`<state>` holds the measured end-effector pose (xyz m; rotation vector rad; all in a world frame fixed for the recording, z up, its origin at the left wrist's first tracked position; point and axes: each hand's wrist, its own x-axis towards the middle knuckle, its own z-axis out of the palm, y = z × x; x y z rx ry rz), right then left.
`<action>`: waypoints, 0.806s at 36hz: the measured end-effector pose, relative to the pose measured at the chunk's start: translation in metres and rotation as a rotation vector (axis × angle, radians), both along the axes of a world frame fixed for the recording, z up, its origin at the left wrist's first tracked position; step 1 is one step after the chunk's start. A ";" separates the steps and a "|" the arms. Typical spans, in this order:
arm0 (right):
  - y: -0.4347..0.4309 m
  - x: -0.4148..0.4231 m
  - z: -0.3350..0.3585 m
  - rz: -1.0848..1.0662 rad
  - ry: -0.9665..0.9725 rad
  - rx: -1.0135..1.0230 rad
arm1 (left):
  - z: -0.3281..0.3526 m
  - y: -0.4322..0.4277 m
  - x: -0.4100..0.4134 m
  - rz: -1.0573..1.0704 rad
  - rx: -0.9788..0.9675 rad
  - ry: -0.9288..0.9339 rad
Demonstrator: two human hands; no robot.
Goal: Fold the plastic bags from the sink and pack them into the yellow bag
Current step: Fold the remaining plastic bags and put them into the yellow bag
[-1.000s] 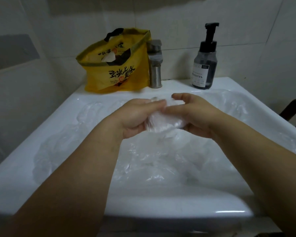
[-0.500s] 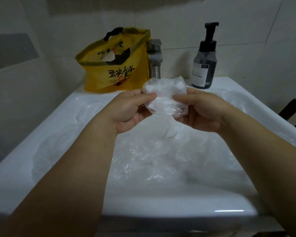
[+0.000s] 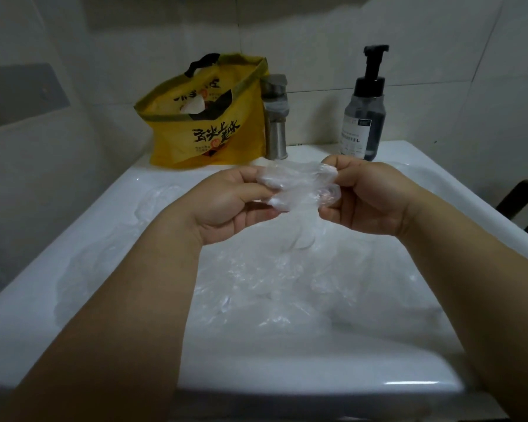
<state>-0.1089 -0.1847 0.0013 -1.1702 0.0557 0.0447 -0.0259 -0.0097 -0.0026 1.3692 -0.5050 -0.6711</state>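
Looking past the near rim of the sink [image 3: 317, 376], I am seeing loose plastic bags [image 3: 272, 287] heaped in the basin. Above them I am holding one clear bag [image 3: 296, 187]. Half a second ago it was standing taller between my hands; now it is lying pulled sideways into a flatter strip, so I am judging this fold nearly done. My left hand [image 3: 226, 205] is pinching its left end, palm turned up, and my right hand [image 3: 369, 199] is curling round the other end. Beyond, the yellow bag [image 3: 208, 132] is standing open on the back ledge.
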 end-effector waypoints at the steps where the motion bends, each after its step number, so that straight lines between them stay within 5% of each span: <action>1: -0.001 0.000 0.000 -0.009 -0.003 -0.001 | 0.001 0.000 -0.001 -0.013 0.006 0.003; 11: -0.003 0.007 0.003 -0.027 0.001 0.040 | 0.005 0.000 0.000 -0.019 -0.070 0.072; 15: 0.000 0.007 0.004 -0.078 0.008 -0.122 | 0.004 0.000 0.004 0.039 -0.068 0.111; 21: 0.007 0.012 -0.004 -0.174 0.004 -0.364 | -0.005 -0.007 0.006 0.181 0.218 -0.249; 29: 0.004 0.011 0.000 -0.144 0.112 -0.282 | -0.004 -0.007 0.008 0.149 0.000 -0.114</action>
